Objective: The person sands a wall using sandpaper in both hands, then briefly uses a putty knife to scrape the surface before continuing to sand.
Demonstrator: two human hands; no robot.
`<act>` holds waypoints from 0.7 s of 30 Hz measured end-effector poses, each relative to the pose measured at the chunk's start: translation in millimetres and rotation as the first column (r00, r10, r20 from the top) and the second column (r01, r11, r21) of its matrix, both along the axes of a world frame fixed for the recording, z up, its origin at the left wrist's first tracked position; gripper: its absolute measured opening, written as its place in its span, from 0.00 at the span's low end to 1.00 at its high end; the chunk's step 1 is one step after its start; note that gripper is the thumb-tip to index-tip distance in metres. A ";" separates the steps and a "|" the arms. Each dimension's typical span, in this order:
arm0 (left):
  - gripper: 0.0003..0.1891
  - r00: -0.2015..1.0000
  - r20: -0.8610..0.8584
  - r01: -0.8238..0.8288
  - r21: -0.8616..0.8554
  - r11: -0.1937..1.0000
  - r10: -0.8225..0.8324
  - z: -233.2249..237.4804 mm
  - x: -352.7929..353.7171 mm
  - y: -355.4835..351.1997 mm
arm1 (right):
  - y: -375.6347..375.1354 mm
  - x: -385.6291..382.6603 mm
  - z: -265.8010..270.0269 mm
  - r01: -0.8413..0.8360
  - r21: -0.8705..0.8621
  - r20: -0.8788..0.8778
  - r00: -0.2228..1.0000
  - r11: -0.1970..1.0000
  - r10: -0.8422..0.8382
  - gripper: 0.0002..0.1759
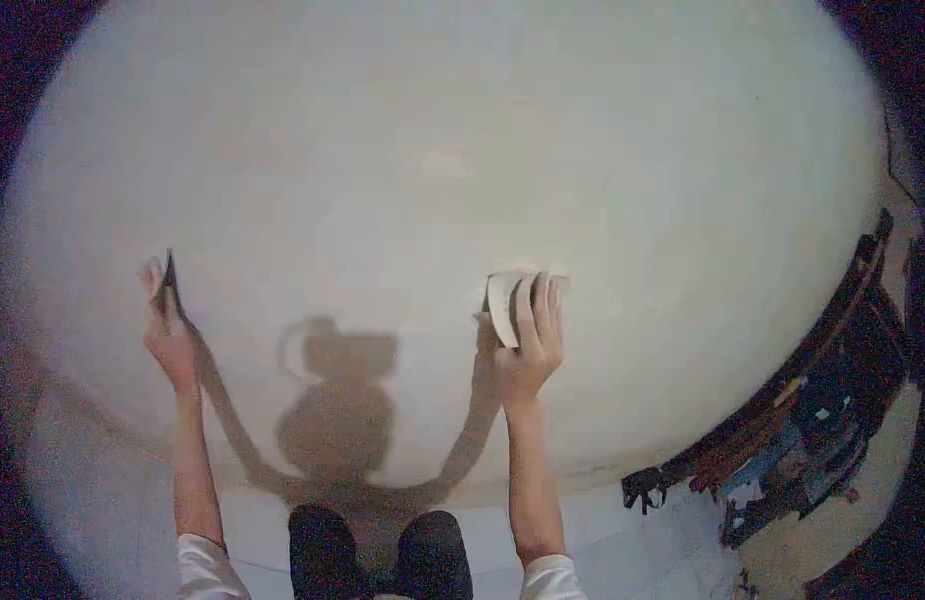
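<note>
My right hand point(530, 345) is pressed flat to a pale wall point(622, 180), its fingers spread over a curved, off-white sheet that looks like sandpaper point(501, 310). The sheet bends under the fingers, and its left edge stands out from the wall. Light, powdery marks show on the wall just above these fingertips. Farther left, my left hand point(166, 325) is at the wall with its fingers stretched upward. A narrow dark shape lies along those fingers; I cannot tell whether it is a shadow or a thin item.
A shadow point(337, 430) of my head and arms falls on the wall between my hands. Below are my knees point(432, 555) in dark trousers and a light tiled floor point(622, 550). Along the right side stands a dark rack point(832, 420) with various items.
</note>
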State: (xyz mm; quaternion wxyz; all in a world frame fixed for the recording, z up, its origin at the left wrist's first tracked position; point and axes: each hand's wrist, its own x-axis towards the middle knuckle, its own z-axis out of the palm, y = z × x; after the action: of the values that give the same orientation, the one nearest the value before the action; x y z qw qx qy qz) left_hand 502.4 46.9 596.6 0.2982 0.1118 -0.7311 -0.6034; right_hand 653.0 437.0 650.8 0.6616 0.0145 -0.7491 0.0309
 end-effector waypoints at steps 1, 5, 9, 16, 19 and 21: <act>0.20 0.970 -0.234 -0.114 -0.170 0.979 0.072 -10.4 -8.6 10.7 | -0.9 -12.6 0.7 0.001 -0.035 -0.023 1.000 0.999 -0.001 0.26; 0.23 0.834 -0.545 -0.122 -0.326 0.938 -0.081 1.2 14.5 67.7 | 1.3 -19.3 -1.3 -0.059 0.091 0.163 0.986 0.994 0.043 0.25; 0.32 0.809 -0.511 -0.044 -0.545 0.837 -0.291 -2.7 1.4 95.4 | 60.2 -29.8 15.4 -0.134 0.349 0.268 0.963 0.927 0.039 0.21; 0.32 0.838 -0.486 -0.042 -0.512 0.858 -0.249 -8.9 -6.9 83.9 | 97.1 -20.7 8.1 0.032 0.163 0.038 0.999 0.986 -0.039 0.24; 0.31 0.846 -0.464 0.000 -0.494 0.870 -0.263 -16.6 2.9 89.4 | 98.7 -18.1 -1.0 0.019 0.167 0.093 0.995 0.986 -0.035 0.25; 0.30 0.840 -0.457 0.043 -0.480 0.876 -0.292 -23.0 7.6 95.6 | 101.3 -19.2 -2.2 0.012 0.185 0.083 0.996 0.983 -0.028 0.23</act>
State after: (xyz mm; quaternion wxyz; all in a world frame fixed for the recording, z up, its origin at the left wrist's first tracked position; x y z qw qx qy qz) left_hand 510.0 142.5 573.6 0.4451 -0.1927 -0.7506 -0.4486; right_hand 633.8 538.3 648.6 0.6252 0.0669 -0.7763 -0.0447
